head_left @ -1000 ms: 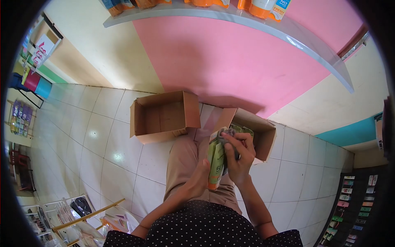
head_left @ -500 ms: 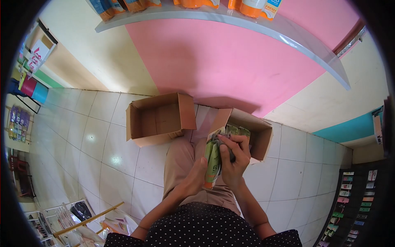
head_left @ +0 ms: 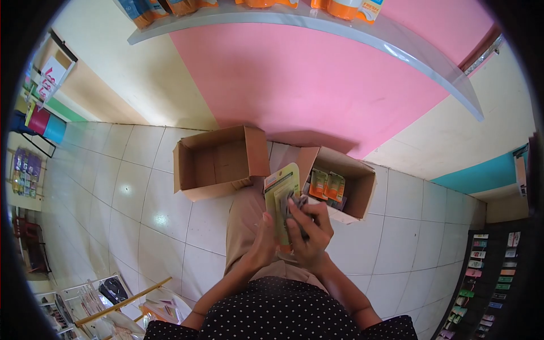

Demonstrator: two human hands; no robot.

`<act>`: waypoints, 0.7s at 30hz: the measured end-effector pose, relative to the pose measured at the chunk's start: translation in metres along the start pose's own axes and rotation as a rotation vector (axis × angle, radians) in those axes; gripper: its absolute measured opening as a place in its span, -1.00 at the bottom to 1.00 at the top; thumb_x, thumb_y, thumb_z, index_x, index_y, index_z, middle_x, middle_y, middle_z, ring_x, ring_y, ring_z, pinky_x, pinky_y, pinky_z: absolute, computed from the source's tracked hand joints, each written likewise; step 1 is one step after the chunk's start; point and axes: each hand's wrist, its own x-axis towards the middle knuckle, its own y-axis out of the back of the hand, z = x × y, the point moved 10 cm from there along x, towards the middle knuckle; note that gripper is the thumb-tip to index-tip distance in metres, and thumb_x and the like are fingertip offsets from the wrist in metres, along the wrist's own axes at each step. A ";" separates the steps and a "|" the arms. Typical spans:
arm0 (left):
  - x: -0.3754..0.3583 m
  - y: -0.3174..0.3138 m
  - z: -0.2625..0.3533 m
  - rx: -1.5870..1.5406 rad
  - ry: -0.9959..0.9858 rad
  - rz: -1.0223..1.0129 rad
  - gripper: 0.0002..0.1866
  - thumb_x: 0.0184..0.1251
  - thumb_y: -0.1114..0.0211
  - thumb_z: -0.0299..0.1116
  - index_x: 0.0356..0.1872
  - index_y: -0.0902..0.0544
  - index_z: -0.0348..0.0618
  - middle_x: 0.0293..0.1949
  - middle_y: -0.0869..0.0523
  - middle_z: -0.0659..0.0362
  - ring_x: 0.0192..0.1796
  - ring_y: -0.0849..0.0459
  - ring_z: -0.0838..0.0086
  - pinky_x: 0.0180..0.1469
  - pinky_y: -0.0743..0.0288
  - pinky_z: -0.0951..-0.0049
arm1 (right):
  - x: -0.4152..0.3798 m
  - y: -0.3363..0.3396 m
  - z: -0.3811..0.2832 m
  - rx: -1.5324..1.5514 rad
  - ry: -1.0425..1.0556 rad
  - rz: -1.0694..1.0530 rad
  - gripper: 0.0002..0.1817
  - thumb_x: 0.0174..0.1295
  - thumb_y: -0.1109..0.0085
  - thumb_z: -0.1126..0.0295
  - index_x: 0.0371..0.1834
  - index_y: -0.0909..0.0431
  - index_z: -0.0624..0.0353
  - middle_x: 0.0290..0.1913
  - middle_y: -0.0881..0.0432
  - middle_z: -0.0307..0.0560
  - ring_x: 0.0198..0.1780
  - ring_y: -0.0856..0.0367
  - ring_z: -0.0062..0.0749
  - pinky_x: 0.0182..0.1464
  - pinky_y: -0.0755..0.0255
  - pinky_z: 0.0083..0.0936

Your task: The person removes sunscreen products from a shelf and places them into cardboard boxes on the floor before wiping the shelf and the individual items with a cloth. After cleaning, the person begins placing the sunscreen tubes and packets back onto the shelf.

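Near the left box (head_left: pixel 220 190) and right box (head_left: pixel 361 191), the left hand (head_left: pixel 261 242) grips a green pack (head_left: pixel 281 182); the gray cloth (head_left: pixel 298 202), pinched by the right hand (head_left: pixel 309 233), hides some.

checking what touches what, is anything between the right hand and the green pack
Yes: a crumpled grey cloth, pinched in the right hand, lies between its fingertips and the green pack held by the left hand.

A shop, with packaged goods on display racks (head_left: pixel 492 283).
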 end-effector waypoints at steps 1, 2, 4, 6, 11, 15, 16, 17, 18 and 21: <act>-0.002 0.003 -0.003 0.024 0.037 0.051 -0.04 0.04 0.42 0.44 0.18 -0.15 -0.29 0.04 -0.37 0.05 0.05 -0.42 0.39 0.05 -0.32 0.44 | 0.007 0.002 0.001 0.005 -0.019 0.020 -0.72 -0.01 -0.14 0.51 -0.18 -0.54 0.35 -0.40 -0.33 -0.11 -0.42 -0.32 -0.46 -0.41 -0.25 -0.63; -0.002 0.005 -0.003 0.026 0.036 0.050 -0.04 0.04 0.42 0.44 0.18 -0.15 -0.29 0.04 -0.37 0.05 0.05 -0.42 0.39 0.05 -0.32 0.44 | 0.011 0.002 0.002 0.013 -0.036 0.039 -0.72 -0.01 -0.14 0.51 -0.18 -0.54 0.35 -0.40 -0.32 -0.11 -0.42 -0.31 -0.45 -0.41 -0.25 -0.63; -0.002 0.005 -0.002 0.036 0.024 0.001 -0.02 0.02 0.43 0.45 0.20 -0.12 -0.29 0.09 -0.33 0.04 0.12 -0.35 0.36 0.11 -0.27 0.41 | 0.011 -0.001 -0.003 0.022 -0.012 0.050 -0.72 -0.01 -0.14 0.50 -0.18 -0.54 0.35 -0.40 -0.32 -0.11 -0.42 -0.31 -0.45 -0.41 -0.25 -0.62; 0.001 0.010 -0.005 -0.031 -0.001 0.000 -0.03 0.02 0.44 0.45 0.21 -0.10 -0.27 0.07 -0.35 0.03 0.12 -0.36 0.34 0.11 -0.29 0.38 | 0.008 -0.003 -0.005 0.031 0.011 0.054 -0.71 0.00 -0.14 0.49 -0.18 -0.54 0.35 -0.40 -0.32 -0.11 -0.41 -0.31 -0.44 -0.41 -0.25 -0.62; 0.002 0.003 0.008 -0.070 -0.055 -0.058 -0.01 -0.01 0.43 0.48 0.20 -0.11 -0.26 0.06 -0.36 0.00 0.14 -0.34 0.31 0.12 -0.29 0.34 | 0.002 -0.003 -0.002 0.037 0.052 0.035 -0.70 0.01 -0.13 0.48 -0.15 -0.53 0.35 -0.39 -0.30 -0.11 -0.40 -0.30 -0.43 -0.37 -0.26 -0.61; 0.000 -0.003 0.014 -0.058 -0.021 0.031 0.03 -0.07 0.41 0.51 0.18 -0.16 -0.28 0.07 -0.35 0.02 0.11 -0.36 0.33 0.11 -0.29 0.35 | 0.011 0.004 0.009 -0.008 -0.082 0.089 -0.70 0.02 -0.12 0.48 -0.14 -0.53 0.34 -0.39 -0.31 -0.11 -0.40 -0.31 -0.43 -0.35 -0.27 -0.61; 0.000 -0.003 0.016 -0.053 -0.015 0.054 0.04 -0.08 0.40 0.52 0.17 -0.17 -0.29 0.07 -0.35 0.03 0.11 -0.37 0.34 0.11 -0.29 0.36 | 0.012 0.004 0.006 0.014 -0.059 0.109 -0.70 0.03 -0.12 0.48 -0.14 -0.53 0.33 -0.38 -0.31 -0.11 -0.39 -0.32 -0.44 -0.35 -0.27 -0.61; -0.001 -0.003 0.017 -0.049 -0.009 0.079 0.05 -0.10 0.40 0.53 0.17 -0.18 -0.29 0.08 -0.35 0.04 0.10 -0.38 0.34 0.10 -0.29 0.36 | 0.012 0.005 0.003 0.038 -0.035 0.128 -0.71 0.04 -0.11 0.48 -0.14 -0.53 0.32 -0.37 -0.32 -0.11 -0.39 -0.32 -0.45 -0.34 -0.27 -0.62; -0.001 -0.002 0.018 -0.046 -0.003 0.106 0.06 -0.11 0.39 0.54 0.16 -0.19 -0.30 0.08 -0.35 0.04 0.09 -0.38 0.35 0.10 -0.29 0.36 | 0.012 0.004 0.004 0.039 -0.035 0.126 -0.71 0.04 -0.11 0.48 -0.14 -0.53 0.32 -0.37 -0.32 -0.11 -0.39 -0.32 -0.45 -0.34 -0.27 -0.62; 0.010 0.003 0.025 -0.081 -0.102 0.048 0.05 -0.08 0.43 0.52 0.17 -0.19 -0.29 0.08 -0.36 0.01 0.11 -0.37 0.31 0.11 -0.29 0.35 | 0.003 0.001 -0.001 0.049 0.010 0.097 -0.71 0.04 -0.11 0.48 -0.14 -0.53 0.32 -0.37 -0.34 -0.09 -0.38 -0.34 -0.46 -0.34 -0.27 -0.62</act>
